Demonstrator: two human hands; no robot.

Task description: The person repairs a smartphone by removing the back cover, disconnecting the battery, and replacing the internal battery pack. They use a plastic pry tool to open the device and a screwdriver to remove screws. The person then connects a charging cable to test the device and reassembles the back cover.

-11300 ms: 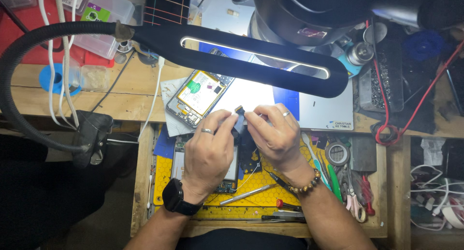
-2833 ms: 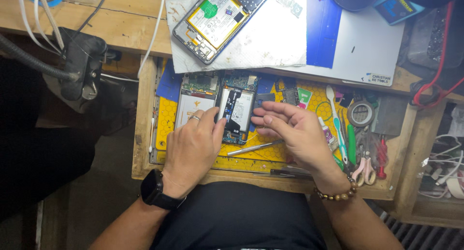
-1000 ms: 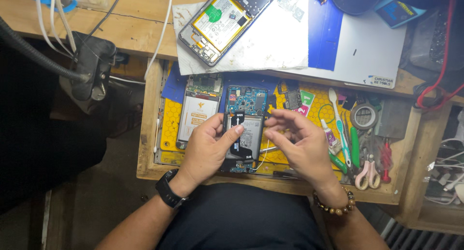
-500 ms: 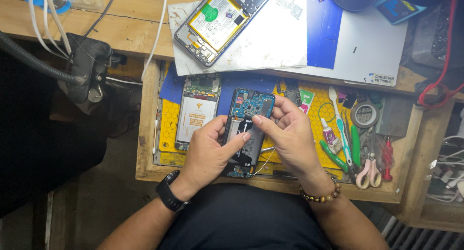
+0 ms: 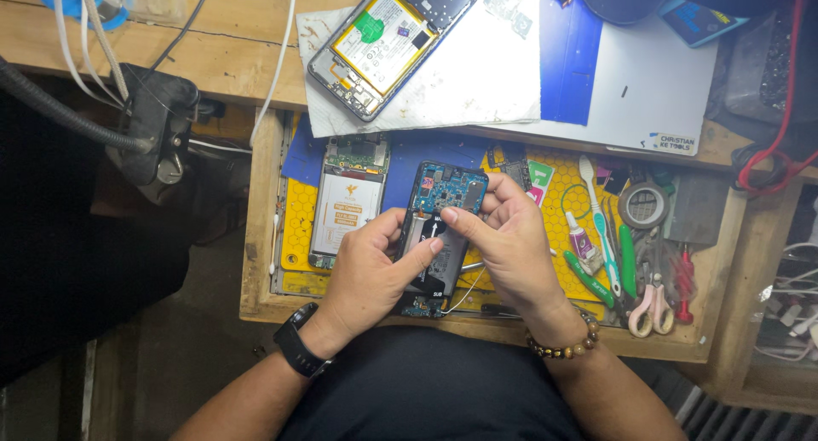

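While opened phone (image 5: 439,236) is being gripped over yellow mat (image 5: 558,194), left hand (image 5: 371,270) fingers being clenched on its left edge, right hand (image 5: 507,236) fingertips pinching right edge.

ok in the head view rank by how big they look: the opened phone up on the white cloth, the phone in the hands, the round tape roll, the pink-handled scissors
1. opened phone
2. phone in the hands, partly covered, so unsure against the first
3. pink-handled scissors
4. tape roll, close to the scissors
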